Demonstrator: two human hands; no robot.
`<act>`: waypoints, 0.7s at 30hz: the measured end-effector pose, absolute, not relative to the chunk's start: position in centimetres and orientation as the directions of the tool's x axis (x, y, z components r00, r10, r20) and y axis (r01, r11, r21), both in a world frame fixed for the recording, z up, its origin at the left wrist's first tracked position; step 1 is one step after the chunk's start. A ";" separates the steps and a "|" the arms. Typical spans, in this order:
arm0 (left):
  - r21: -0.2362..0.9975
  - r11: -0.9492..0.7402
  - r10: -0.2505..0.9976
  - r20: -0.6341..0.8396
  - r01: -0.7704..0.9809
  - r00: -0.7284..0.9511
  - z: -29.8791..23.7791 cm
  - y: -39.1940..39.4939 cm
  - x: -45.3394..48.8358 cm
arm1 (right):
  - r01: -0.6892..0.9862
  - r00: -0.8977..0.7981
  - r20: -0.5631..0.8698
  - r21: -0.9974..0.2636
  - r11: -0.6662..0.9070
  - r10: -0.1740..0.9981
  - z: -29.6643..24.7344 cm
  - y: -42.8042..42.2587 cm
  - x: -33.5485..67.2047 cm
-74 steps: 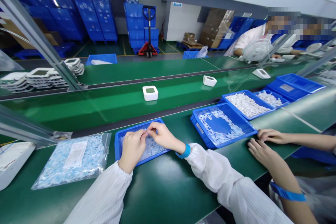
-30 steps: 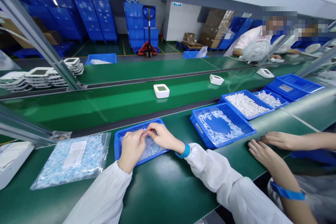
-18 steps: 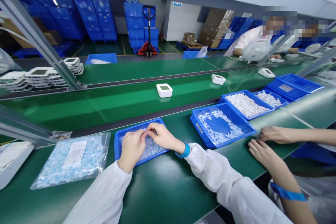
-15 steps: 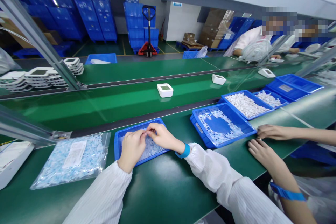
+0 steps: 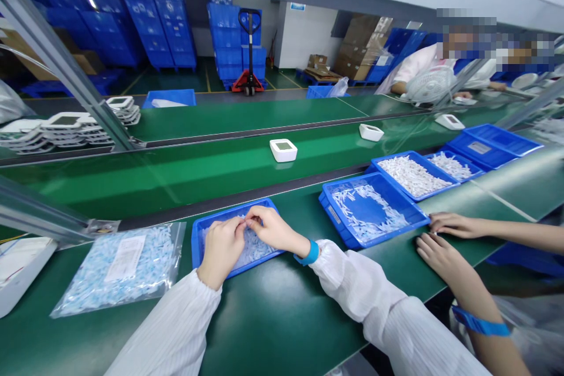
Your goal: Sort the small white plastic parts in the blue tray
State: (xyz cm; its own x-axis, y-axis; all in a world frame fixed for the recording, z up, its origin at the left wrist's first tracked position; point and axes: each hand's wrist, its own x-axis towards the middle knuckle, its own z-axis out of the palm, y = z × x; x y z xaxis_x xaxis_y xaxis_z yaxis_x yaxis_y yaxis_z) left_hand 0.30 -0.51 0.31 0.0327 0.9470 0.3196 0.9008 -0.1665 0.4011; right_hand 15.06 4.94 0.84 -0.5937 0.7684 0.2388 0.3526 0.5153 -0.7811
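My left hand point(image 5: 222, 247) and my right hand point(image 5: 274, 228) meet over a blue tray point(image 5: 197, 251), fingertips pinched together. Whatever sits between the fingertips is too small and covered to make out. Inside that tray lies a layer of small, clear-to-bluish pieces point(image 5: 253, 251), partly hidden by the hands. Left of the tray, a clear plastic bag point(image 5: 152, 279) full of small light-blue and white pieces lies flat, with a white label point(image 5: 126, 257) on it.
A second blue tray point(image 5: 339, 224) of whitish strips stands to the right, with trays of white pieces point(image 5: 412, 175) beyond. A co-worker's hands point(image 5: 447, 258) work beside it. White devices with screens point(image 5: 283, 150) sit on the green conveyor point(image 5: 211, 170). A metal post point(image 5: 94, 91) rises at left.
The white devices on the conveyor have shifted slightly to the right. The co-worker's far hand has moved a little. My own hands look the same.
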 end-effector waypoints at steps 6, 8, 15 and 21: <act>0.394 -0.173 0.945 0.325 0.903 0.040 0.4 -0.5 0.3 | 0.357 -0.594 0.246 -0.773 0.525 0.766 0.6 5.0 15.0; 0.394 -0.174 0.945 0.324 0.903 0.041 0.3 -0.5 0.3 | 0.358 -0.596 0.248 -0.769 0.529 0.764 0.6 5.0 15.0; 0.388 -0.155 0.952 0.306 0.909 0.031 0.4 -0.5 0.3 | 0.347 -0.603 0.261 -0.765 0.542 0.754 0.7 5.0 15.1; 0.376 -0.145 0.956 0.292 0.915 0.031 0.5 -0.6 0.3 | 0.341 -0.608 0.272 -0.759 0.554 0.746 0.8 4.9 15.1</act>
